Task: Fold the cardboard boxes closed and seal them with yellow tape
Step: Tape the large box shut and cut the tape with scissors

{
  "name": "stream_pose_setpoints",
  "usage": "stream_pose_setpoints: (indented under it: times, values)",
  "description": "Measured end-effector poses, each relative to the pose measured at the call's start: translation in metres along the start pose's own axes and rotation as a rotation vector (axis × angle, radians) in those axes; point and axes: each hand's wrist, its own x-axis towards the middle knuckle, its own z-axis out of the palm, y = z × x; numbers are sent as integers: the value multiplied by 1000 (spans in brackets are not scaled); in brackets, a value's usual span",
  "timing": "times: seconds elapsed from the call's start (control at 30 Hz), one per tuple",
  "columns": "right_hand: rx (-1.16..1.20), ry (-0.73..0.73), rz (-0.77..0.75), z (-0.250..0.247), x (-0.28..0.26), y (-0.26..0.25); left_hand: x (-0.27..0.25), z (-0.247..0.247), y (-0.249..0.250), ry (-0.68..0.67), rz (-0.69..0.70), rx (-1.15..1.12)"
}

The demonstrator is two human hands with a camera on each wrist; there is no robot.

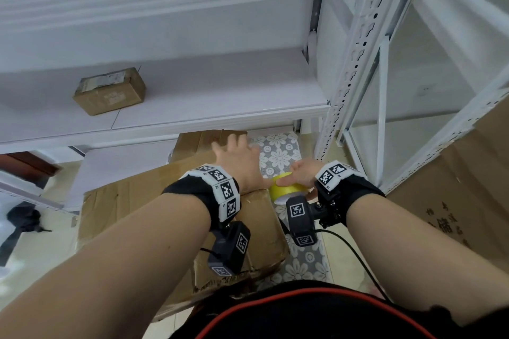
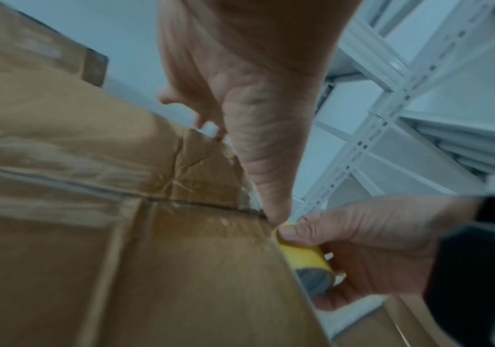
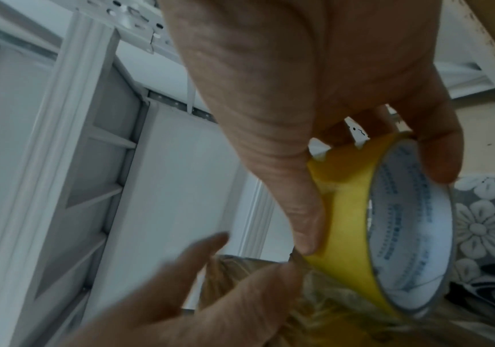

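Observation:
My right hand (image 1: 301,172) grips a roll of yellow tape (image 1: 286,190) at the far right corner of a worn cardboard box (image 1: 261,231) in front of me. In the right wrist view the thumb and fingers (image 3: 299,192) curl round the roll (image 3: 347,211), whose white core faces the camera. My left hand (image 1: 234,158) lies over the box's far end with its fingers spread and straight. Its thumb (image 2: 270,183) points down at the box's corner (image 2: 210,178), right next to the roll (image 2: 305,254). Old clear tape shines on the box's flaps.
White metal shelving (image 1: 355,44) rises ahead and to the right, a small sealed box (image 1: 110,91) on one shelf. Flattened cardboard (image 1: 129,201) lies left of the box, another box (image 1: 201,146) behind it, a large sheet (image 1: 454,195) at right. A flowered mat (image 1: 278,157) covers the floor.

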Motion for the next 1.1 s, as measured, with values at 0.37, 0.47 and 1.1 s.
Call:
stream_pose_setpoints:
  times: [0.37,0.47,1.1]
  values:
    - [204,-97,73,1,1,7,-12,-11,14,-191,353,168]
    - [205,-68,76,-1,-4,9,-8,-7,16,-214,328,191]
    - [496,42,171,-1,-6,33,0,19,16,-54,-59,-138]
